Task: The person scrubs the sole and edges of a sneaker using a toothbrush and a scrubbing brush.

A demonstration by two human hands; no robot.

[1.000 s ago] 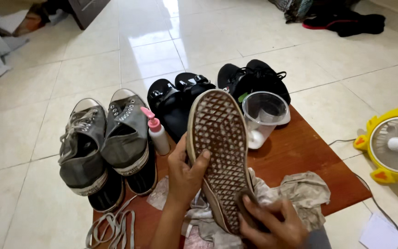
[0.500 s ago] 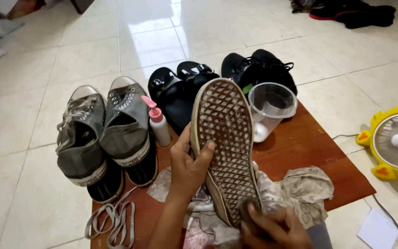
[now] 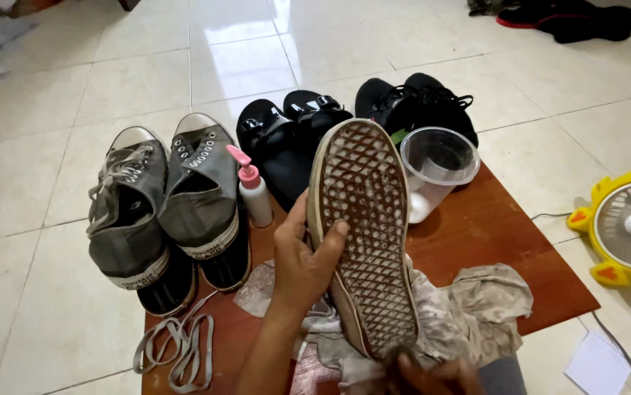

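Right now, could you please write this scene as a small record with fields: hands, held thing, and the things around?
left hand: grips the side of the shoe, thumb on the sole
right hand: at the heel end, mostly cut off by the frame
shoe: sole up, waffle tread, dirty
under it: stained cloth on a brown board
nearby: pink-capped bottle, clear plastic cup, grey sneakers, loose laces, black sandals, yellow fan

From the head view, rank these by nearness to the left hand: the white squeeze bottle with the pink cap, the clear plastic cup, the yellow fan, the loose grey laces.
Left hand, gripping the upturned shoe:
1. White squeeze bottle with pink cap, just up and left of the hand.
2. Loose grey laces, lower left at the board's edge.
3. Clear plastic cup, upper right, beyond the shoe.
4. Yellow fan, far right on the floor.
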